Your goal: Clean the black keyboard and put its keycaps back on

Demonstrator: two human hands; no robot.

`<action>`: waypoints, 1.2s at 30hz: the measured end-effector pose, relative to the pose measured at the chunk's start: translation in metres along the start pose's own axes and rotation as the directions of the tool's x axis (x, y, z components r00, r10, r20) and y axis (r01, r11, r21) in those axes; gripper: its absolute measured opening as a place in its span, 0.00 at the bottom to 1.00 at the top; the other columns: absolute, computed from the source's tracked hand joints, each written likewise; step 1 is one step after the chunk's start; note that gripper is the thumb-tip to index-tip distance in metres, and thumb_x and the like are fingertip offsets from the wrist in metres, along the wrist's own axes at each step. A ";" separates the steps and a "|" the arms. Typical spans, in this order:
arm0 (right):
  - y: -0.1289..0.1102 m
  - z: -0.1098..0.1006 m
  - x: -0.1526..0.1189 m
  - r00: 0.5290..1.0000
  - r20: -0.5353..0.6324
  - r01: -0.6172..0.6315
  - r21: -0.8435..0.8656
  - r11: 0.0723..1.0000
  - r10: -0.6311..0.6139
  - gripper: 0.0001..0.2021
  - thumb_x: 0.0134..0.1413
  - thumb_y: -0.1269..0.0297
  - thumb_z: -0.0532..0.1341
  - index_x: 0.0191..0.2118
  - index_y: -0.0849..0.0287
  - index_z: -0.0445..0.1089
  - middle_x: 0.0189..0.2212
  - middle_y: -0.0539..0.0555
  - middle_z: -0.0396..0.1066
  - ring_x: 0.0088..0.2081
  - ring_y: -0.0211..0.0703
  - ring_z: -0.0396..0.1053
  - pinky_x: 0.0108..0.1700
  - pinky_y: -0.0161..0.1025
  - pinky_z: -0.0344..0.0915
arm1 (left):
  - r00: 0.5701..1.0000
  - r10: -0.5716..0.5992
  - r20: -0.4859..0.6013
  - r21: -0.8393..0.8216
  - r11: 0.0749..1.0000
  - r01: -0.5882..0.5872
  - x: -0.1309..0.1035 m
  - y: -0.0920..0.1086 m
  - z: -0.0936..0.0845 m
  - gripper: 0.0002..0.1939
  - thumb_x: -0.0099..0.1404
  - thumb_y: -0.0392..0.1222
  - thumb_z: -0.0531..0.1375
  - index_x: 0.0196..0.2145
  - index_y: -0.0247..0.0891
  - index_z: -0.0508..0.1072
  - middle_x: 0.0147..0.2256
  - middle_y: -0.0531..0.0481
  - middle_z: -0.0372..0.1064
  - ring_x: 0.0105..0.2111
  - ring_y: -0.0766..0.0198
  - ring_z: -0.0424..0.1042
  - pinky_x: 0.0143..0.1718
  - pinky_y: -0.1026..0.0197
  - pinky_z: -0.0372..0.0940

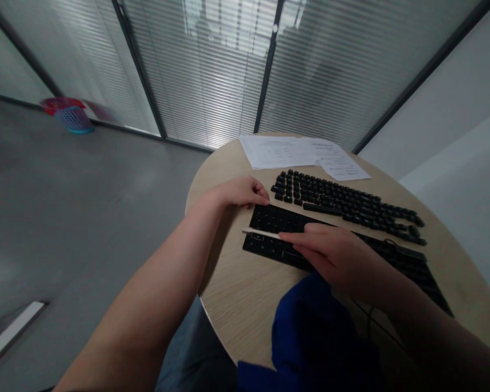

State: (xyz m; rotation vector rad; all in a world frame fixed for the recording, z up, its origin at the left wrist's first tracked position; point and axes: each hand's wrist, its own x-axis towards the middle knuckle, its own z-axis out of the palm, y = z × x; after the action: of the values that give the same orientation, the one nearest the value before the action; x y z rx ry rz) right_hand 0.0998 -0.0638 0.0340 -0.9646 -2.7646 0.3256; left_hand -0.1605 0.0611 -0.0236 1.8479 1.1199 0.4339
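A black keyboard base (300, 220) with its keycaps off lies slanted across the round table. My left hand (245, 193) has its fingers curled in, the fingertips pinching the base's far left corner. Over the left part of the base, my right hand (330, 247) grips a slim white stick-like tool (262, 233), probably a small brush. Its tip points left, past the base's left edge; whether it touches the base I cannot tell. Loose black keycaps (330, 197) are laid out in rows just behind the base. My right hand and forearm hide part of the base.
Printed paper sheets (281, 151) lie at the back of the wooden table (228, 305). A blue cloth (298, 321) bunches at the near edge. A dark cable (381, 329) runs under my right forearm. A red and blue basket (73, 115) stands on the floor by the blinds.
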 end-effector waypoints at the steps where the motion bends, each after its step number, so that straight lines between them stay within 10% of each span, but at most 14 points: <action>1: 0.001 0.000 0.001 0.999 -0.040 -0.028 -0.040 0.999 0.027 0.19 0.69 0.70 0.54 0.57 0.54 0.77 0.32 0.54 0.73 0.31 0.41 0.68 0.34 0.36 0.60 | 1.000 -0.001 0.000 0.001 1.000 0.001 0.000 0.000 0.000 0.10 0.60 0.45 0.66 0.35 0.35 0.81 0.23 0.51 0.70 0.19 0.68 0.63 0.23 0.62 0.54; 7: 0.003 -0.007 0.002 0.985 0.121 0.112 0.105 0.988 -0.124 0.18 0.68 0.69 0.55 0.55 0.51 0.78 0.29 0.52 0.72 0.30 0.39 0.69 0.35 0.34 0.62 | 1.000 -0.016 -0.015 0.016 1.000 0.016 -0.001 0.002 0.001 0.10 0.60 0.45 0.66 0.35 0.36 0.80 0.23 0.52 0.69 0.19 0.69 0.62 0.23 0.63 0.54; 12: 0.019 -0.009 0.003 0.998 -0.063 -0.033 -0.069 0.997 0.029 0.19 0.70 0.68 0.53 0.58 0.54 0.76 0.34 0.55 0.74 0.34 0.43 0.70 0.38 0.37 0.65 | 0.999 -0.034 -0.009 0.017 0.999 0.034 -0.003 0.006 0.000 0.10 0.60 0.46 0.65 0.35 0.36 0.80 0.22 0.52 0.69 0.20 0.67 0.63 0.23 0.62 0.55; 17: 0.033 -0.014 -0.002 0.987 0.106 0.117 0.059 0.991 -0.123 0.19 0.69 0.69 0.54 0.58 0.51 0.76 0.33 0.53 0.75 0.33 0.40 0.71 0.37 0.36 0.65 | 0.999 -0.032 -0.017 0.003 0.999 0.032 -0.003 0.006 0.000 0.10 0.59 0.45 0.65 0.35 0.36 0.80 0.23 0.51 0.69 0.20 0.67 0.62 0.24 0.62 0.54; 23: 0.044 -0.012 0.000 0.997 -0.047 -0.057 -0.045 0.997 0.055 0.19 0.71 0.66 0.52 0.59 0.54 0.76 0.37 0.57 0.76 0.38 0.45 0.73 0.42 0.40 0.67 | 0.999 -0.035 -0.004 0.026 0.999 0.035 -0.004 0.006 -0.001 0.10 0.59 0.46 0.65 0.35 0.37 0.80 0.25 0.51 0.70 0.21 0.67 0.63 0.25 0.62 0.55; 28: 0.048 -0.023 -0.007 0.986 0.143 0.064 0.133 0.989 -0.084 0.18 0.71 0.64 0.54 0.58 0.49 0.77 0.35 0.54 0.77 0.37 0.43 0.74 0.41 0.38 0.68 | 1.000 -0.021 -0.005 0.018 1.000 0.021 -0.003 0.004 -0.002 0.11 0.60 0.46 0.65 0.36 0.36 0.80 0.24 0.51 0.70 0.21 0.67 0.63 0.25 0.62 0.55; 36: 0.054 -0.029 -0.009 0.993 0.116 0.005 0.089 0.996 -0.015 0.19 0.72 0.64 0.52 0.59 0.53 0.76 0.39 0.56 0.78 0.40 0.44 0.75 0.45 0.40 0.69 | 1.000 -0.016 0.007 0.041 0.999 0.015 -0.001 0.002 -0.002 0.13 0.60 0.47 0.64 0.37 0.34 0.80 0.26 0.51 0.70 0.22 0.68 0.63 0.25 0.63 0.56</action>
State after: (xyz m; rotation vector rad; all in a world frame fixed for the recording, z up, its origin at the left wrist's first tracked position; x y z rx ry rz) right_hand 0.1454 -0.0242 0.0465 -0.9384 -2.8309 0.5136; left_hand -0.1615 0.0605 -0.0207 1.8737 1.1448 0.3974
